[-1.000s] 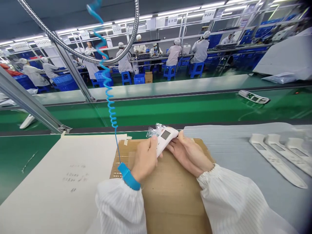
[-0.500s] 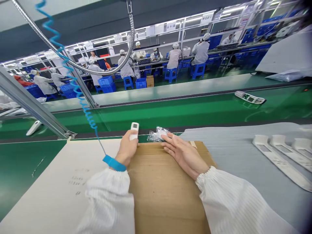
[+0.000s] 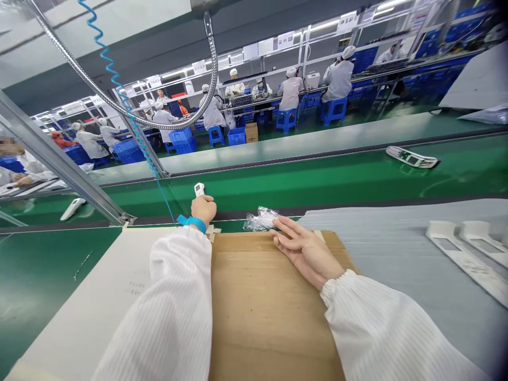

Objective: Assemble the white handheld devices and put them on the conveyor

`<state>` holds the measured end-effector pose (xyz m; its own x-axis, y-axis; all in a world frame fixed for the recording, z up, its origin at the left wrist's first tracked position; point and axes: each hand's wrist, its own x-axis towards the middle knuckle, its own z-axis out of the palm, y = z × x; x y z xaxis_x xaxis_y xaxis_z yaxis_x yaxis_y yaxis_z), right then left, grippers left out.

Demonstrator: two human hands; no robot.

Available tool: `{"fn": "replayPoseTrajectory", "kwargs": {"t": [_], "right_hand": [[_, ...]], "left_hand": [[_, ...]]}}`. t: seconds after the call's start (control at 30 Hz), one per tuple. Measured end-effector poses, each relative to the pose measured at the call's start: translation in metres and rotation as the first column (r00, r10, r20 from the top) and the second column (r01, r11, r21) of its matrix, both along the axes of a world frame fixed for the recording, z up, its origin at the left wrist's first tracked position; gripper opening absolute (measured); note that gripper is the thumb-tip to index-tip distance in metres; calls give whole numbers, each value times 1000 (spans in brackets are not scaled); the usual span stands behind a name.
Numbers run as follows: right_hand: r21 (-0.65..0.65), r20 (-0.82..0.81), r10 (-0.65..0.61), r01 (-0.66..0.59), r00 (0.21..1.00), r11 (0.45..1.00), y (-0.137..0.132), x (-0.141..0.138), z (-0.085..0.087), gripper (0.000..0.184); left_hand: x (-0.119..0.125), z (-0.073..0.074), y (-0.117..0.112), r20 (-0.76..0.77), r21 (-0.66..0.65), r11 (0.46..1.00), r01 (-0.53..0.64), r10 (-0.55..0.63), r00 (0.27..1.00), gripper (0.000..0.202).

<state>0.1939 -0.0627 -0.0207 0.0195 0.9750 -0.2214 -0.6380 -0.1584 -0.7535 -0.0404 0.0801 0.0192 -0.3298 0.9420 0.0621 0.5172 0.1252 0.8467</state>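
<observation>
The left hand [image 3: 204,207] is stretching out past the far edge of the cardboard [image 3: 270,307], gripping the little white gadget [image 3: 199,189] over the green belt [image 3: 317,182]. A moment ago both hands were holding it above the cardboard. Now the right hand [image 3: 304,248] is lying open and flat there, fingertips touching the crinkly clear bag [image 3: 260,218]. The left fingers are hiding most of the gadget.

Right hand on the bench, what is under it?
The open right hand lies on a flat brown cardboard sheet, fingertips at a crumpled clear plastic bag. Anything beneath the palm is covered.
</observation>
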Motion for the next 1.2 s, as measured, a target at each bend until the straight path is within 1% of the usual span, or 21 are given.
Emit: {"fn": "replayPoseTrajectory", "kwargs": {"t": [0.07, 0.17, 0.23, 0.27, 0.33, 0.37, 0.43, 0.5, 0.53, 0.57, 0.67, 0.8, 1.0, 1.2], "right_hand": [[-3, 17, -7, 7, 1000, 1000, 0, 0, 0, 46], [-7, 41, -4, 4, 999, 1000, 0, -1, 1, 46], [-10, 57, 2, -1, 998, 1000, 0, -1, 1, 47], [-10, 67, 4, -3, 998, 1000, 0, -1, 1, 48], [-9, 89, 6, -5, 996, 1000, -1, -1, 2, 49], [-10, 101, 7, -6, 995, 1000, -1, 0, 2, 50], [-14, 118, 9, -8, 993, 1000, -2, 0, 3, 48], [-16, 120, 11, -9, 993, 1000, -2, -1, 4, 47], [-17, 116, 9, -7, 993, 1000, -3, -1, 5, 46], [-20, 113, 0, 2, 994, 1000, -3, -1, 6, 45], [-32, 117, -17, 21, 993, 999, -4, -2, 8, 44], [-36, 149, 10, -4, 989, 999, -4, -1, 9, 43], [-57, 184, 16, -6, 983, 998, -2, 1, 6, 41], [-59, 160, 12, -2, 987, 998, -4, -1, 10, 37]], "left_hand": [[11, -2, -21, 33, -25, 999, 32, -32, 999, 10], [30, -6, -59, 72, -17, 993, 120, -118, 990, 11], [42, -12, -83, 69, 12, 988, 153, -153, 986, 11], [48, -15, -93, 42, 36, 986, 166, -167, 985, 12], [57, -23, -111, -92, 97, 973, 211, -202, 975, 13], [60, -26, -117, -179, 123, 961, 250, -226, 958, 14], [63, -32, -126, -335, 140, 928, 346, -284, 898, 14], [62, -35, -128, -402, 135, 902, 411, -329, 854, 12], [61, -36, -128, -413, 135, 897, 421, -336, 847, 11], [58, -37, -126, -412, 138, 900, 414, -328, 850, 11], [51, -38, -116, -372, 150, 928, 341, -266, 889, 10], [44, -38, -108, -307, 162, 948, 273, -214, 927, 10], [46, -35, -111, -299, 135, 954, 268, -218, 929, 11], [48, -34, -112, -296, 147, 952, 269, -218, 930, 11]]}}
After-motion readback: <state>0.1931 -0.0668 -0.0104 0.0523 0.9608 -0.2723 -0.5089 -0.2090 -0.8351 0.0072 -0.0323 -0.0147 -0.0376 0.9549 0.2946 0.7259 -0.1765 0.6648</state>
